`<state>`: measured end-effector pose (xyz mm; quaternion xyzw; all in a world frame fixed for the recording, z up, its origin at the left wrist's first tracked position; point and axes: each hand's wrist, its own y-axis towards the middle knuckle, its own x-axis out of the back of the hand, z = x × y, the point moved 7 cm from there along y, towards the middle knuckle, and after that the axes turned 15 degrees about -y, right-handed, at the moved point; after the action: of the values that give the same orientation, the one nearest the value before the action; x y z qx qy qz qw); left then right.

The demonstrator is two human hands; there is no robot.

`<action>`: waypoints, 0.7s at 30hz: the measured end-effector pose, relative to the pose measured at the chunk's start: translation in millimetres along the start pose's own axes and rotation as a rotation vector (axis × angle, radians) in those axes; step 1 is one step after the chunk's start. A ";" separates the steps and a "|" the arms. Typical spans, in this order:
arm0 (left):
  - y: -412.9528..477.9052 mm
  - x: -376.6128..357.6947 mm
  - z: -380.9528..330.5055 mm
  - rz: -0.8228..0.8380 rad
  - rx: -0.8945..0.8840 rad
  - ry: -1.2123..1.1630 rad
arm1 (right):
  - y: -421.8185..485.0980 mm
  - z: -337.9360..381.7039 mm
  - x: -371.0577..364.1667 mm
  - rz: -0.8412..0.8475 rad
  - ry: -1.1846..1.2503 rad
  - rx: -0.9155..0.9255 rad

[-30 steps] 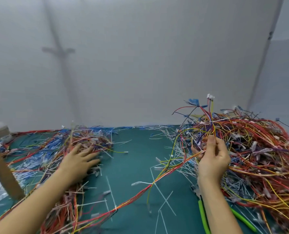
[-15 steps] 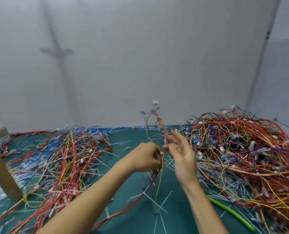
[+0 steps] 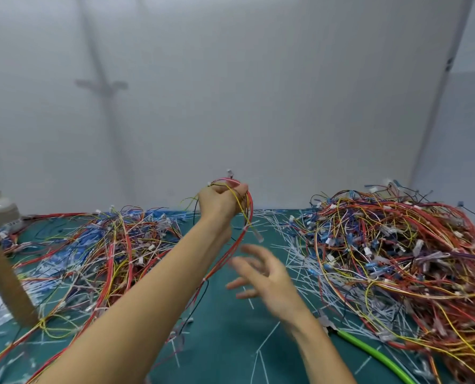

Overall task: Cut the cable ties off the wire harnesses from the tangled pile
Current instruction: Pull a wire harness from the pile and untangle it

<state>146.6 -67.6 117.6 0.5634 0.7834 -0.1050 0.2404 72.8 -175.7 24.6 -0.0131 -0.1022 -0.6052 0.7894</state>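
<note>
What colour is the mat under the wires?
Dark teal. The mat shows best in the head view.

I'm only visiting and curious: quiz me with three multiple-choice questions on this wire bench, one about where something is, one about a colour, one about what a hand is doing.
1. Where does the green handle lie? A) atop the bottle B) on the mat, lower right C) on the wall
2. What colour is the mat? A) white B) orange C) teal
3. What is the left hand doing? A) gripping a raised wire harness B) lying flat C) holding scissors
Answers: B, it lies beside the right pile; C, teal shows between wires; A, fingers curl round red and yellow wires.
</note>
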 end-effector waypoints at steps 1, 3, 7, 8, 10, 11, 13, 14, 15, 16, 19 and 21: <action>0.8 -3.5 -1.7 -0.007 -0.007 -0.063 | -1.9 3.0 -13.3 0.119 0.035 0.009; -2.3 -13.0 -0.6 0.057 0.010 -0.134 | -4.3 9.1 -27.0 0.178 0.072 0.076; -14.9 -20.4 23.9 0.400 0.217 0.058 | 0.4 6.0 -13.2 -0.048 0.094 0.099; -17.1 -14.0 31.5 0.474 0.274 0.191 | 1.4 2.5 -7.4 -0.102 0.110 0.079; -17.2 9.0 43.3 0.558 0.325 0.501 | 2.7 -6.2 6.5 -0.211 0.173 0.031; -16.0 23.3 46.9 0.565 0.323 0.609 | 3.5 -10.3 14.3 -0.264 0.194 0.014; -14.5 50.4 48.2 0.543 0.266 0.731 | 6.0 -16.1 28.3 -0.350 0.203 -0.005; -17.1 62.2 47.4 0.540 0.241 0.773 | 7.4 -18.0 33.5 -0.383 0.212 -0.009; -21.1 73.0 48.1 0.551 0.227 0.833 | 8.4 -19.6 37.6 -0.411 0.227 -0.010; -26.5 82.7 49.3 0.583 0.203 0.948 | 9.0 -20.6 40.9 -0.437 0.245 -0.007; -35.0 107.6 50.4 0.652 0.019 1.477 | 9.9 -23.1 49.4 -0.505 0.300 0.011; -32.6 121.8 48.6 0.600 -0.015 1.594 | 9.6 -24.8 56.1 -0.542 0.324 0.016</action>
<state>98.3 1.5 12.0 0.6511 0.5369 0.3962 -0.3618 99.5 -230.2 11.3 0.1176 0.0203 -0.7868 0.6056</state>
